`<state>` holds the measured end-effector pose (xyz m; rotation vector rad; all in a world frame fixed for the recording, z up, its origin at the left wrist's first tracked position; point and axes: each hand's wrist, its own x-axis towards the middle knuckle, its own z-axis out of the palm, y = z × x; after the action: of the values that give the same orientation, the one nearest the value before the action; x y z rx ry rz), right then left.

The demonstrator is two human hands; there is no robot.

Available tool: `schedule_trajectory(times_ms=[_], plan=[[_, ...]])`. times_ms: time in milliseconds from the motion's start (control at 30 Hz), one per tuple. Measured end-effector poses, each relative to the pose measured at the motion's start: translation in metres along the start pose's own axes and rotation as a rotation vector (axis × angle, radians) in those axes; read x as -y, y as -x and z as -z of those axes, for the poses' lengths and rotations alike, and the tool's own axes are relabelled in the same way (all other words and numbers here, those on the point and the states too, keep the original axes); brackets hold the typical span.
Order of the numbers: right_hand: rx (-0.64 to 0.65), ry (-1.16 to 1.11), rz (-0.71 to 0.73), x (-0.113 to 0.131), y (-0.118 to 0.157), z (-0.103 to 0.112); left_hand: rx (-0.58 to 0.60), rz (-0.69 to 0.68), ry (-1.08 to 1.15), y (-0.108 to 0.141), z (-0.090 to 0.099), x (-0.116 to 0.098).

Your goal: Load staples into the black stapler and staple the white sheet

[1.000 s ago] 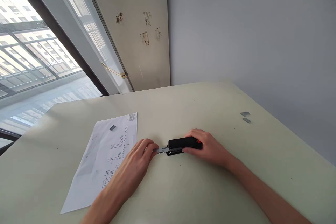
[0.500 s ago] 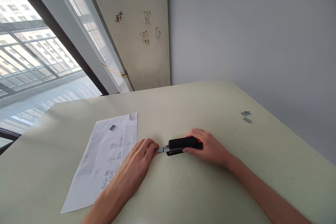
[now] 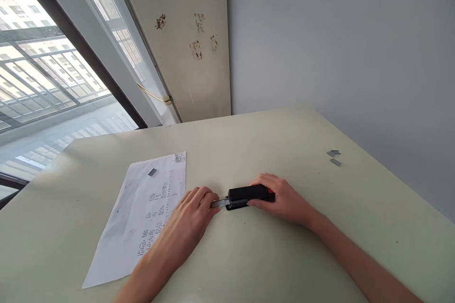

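A black stapler (image 3: 246, 194) lies on the table with a small red patch near its right end. My right hand (image 3: 275, 195) is wrapped round that end, thumb along the near side. Out of the stapler's left end sticks a metal staple tray (image 3: 219, 203). The fingers of my left hand (image 3: 199, 206) are closed on the tray's outer end, and their tips hide part of it. Under and beside my left forearm lies a printed sheet of paper (image 3: 121, 227). A short strip of staples (image 3: 152, 172) rests on its upper part.
Several grey staple strips (image 3: 335, 162) lie on the right side of the pale table (image 3: 284, 255). A grey wall (image 3: 337, 57) rises behind the table. To the left are a window (image 3: 42, 66) and a stained beige panel (image 3: 177, 19).
My left fingers have shifted slightly right along the staple tray, toward the stapler. My right hand and the stapler stay nearly where they were.
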<state>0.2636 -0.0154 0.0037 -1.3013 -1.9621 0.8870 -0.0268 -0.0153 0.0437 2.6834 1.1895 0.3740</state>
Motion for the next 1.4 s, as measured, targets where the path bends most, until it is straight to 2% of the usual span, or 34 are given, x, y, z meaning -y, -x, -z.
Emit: schedule_trajectory(times_ms=[200, 300, 433, 567, 667, 867, 1067, 1400], plan=[[0.001, -0.021, -0.031, 0.000, 0.001, 0.000, 0.040, 0.150, 0.214, 0.009, 0.005, 0.023], [0.004, -0.030, -0.050, 0.001, 0.001, 0.001, 0.065, 0.174, 0.312, 0.011, 0.004, 0.031], [0.013, -0.050, -0.050, 0.003, 0.002, 0.003, 0.060, 0.076, 0.390, 0.009, -0.001, 0.032], [0.082, -0.199, -0.041, 0.005, 0.002, 0.005, 0.055, -0.081, 0.444, 0.003, -0.006, 0.023], [0.124, -0.276, -0.028, 0.006, 0.002, 0.007, 0.061, -0.141, 0.451, -0.003, -0.009, 0.018], [0.155, -0.306, -0.046, 0.004, 0.002, 0.007, 0.054, -0.086, 0.456, -0.012, -0.016, 0.015], [0.136, -0.326, -0.042, 0.005, 0.002, 0.003, 0.062, -0.092, 0.438, -0.026, -0.026, 0.010], [0.097, -0.338, -0.029, 0.005, 0.002, 0.001, 0.072, -0.127, 0.381, -0.035, -0.025, 0.009]])
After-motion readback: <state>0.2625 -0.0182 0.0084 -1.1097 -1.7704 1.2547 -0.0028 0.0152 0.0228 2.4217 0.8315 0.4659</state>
